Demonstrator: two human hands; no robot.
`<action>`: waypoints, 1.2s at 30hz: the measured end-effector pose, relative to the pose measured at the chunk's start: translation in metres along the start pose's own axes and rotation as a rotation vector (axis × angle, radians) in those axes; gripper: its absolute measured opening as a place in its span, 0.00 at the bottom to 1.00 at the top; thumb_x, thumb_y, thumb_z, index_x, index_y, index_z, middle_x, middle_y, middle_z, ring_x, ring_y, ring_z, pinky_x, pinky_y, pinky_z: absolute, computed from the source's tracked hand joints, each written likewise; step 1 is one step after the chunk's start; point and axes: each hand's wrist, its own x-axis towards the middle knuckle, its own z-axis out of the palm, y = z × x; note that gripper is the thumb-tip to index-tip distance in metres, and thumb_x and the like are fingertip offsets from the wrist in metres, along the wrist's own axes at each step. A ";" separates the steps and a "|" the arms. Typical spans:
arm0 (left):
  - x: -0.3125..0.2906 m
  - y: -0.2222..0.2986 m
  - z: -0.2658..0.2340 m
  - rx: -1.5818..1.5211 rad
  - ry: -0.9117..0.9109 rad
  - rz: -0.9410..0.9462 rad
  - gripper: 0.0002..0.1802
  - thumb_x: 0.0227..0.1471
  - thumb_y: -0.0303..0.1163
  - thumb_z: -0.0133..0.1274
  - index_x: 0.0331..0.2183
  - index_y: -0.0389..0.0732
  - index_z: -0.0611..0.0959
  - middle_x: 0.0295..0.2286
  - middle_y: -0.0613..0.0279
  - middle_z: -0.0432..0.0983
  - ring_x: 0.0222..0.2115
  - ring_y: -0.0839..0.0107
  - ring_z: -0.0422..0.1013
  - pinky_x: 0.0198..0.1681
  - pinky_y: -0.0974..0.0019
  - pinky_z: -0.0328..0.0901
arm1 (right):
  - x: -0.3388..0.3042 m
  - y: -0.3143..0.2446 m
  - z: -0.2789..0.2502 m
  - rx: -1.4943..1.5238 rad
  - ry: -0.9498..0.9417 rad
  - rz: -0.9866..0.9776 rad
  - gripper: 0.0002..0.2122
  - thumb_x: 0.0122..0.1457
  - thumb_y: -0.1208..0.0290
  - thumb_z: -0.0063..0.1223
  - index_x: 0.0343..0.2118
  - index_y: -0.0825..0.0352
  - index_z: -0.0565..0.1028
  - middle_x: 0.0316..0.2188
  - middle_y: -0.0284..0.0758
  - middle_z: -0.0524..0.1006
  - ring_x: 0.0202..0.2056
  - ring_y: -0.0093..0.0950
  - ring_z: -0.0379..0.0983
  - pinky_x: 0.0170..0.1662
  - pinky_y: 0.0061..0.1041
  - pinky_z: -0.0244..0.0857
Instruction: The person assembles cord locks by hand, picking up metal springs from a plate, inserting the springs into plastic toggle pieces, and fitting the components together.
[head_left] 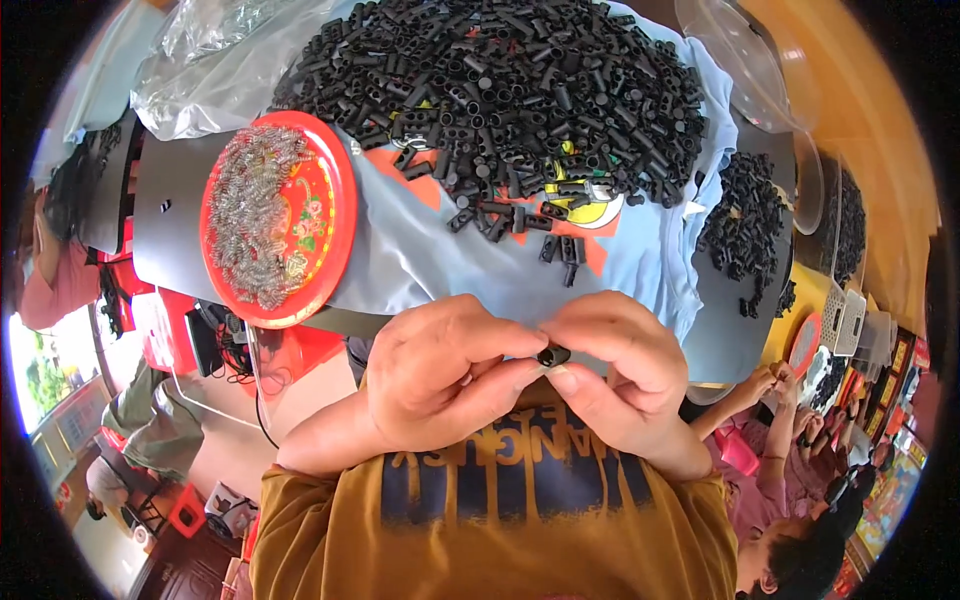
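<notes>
Just in front of my chest, at the near edge of the table, both hands meet around a small black plastic tube (553, 356). My left hand (440, 365) pinches it between thumb and forefinger from one side. From the other side the thumb and fingertips of my right hand (622, 365) close on it. Much of the tube is covered by the fingertips. Beyond them a large heap of short black plastic tubes (500, 100) lies on a light blue printed cloth (400, 245). Several loose pieces (568, 255) lie closest to my hands.
Left of the cloth, a red round tray (343, 200) holds many small metal springs (250, 225). Clear plastic bags (205, 85) lie at the far left. Another pile of black parts (745, 225) sits on the right. Other people's hands (775, 382) work at lower right.
</notes>
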 end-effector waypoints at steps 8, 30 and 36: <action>-0.001 -0.004 -0.001 -0.014 -0.037 0.077 0.15 0.38 0.20 0.59 0.34 0.38 0.79 0.18 0.62 0.72 0.15 0.66 0.67 0.17 0.66 0.59 | 0.001 -0.005 0.003 -0.286 0.053 -0.139 0.15 0.38 0.82 0.61 0.34 0.73 0.76 0.31 0.40 0.74 0.29 0.35 0.71 0.31 0.28 0.65; -0.014 -0.018 -0.100 1.094 0.321 -0.463 0.05 0.50 0.31 0.51 0.29 0.40 0.77 0.26 0.58 0.73 0.26 0.58 0.71 0.29 0.60 0.65 | -0.011 0.020 0.008 -0.223 0.225 0.033 0.08 0.45 0.81 0.57 0.30 0.74 0.73 0.28 0.41 0.73 0.28 0.29 0.69 0.32 0.22 0.62; -0.012 -0.025 -0.102 1.198 0.273 -0.339 0.04 0.49 0.30 0.51 0.30 0.41 0.77 0.24 0.59 0.72 0.24 0.57 0.71 0.27 0.59 0.65 | -0.010 0.022 0.008 -0.226 0.206 0.012 0.08 0.45 0.82 0.57 0.31 0.74 0.73 0.29 0.41 0.73 0.29 0.29 0.69 0.32 0.22 0.62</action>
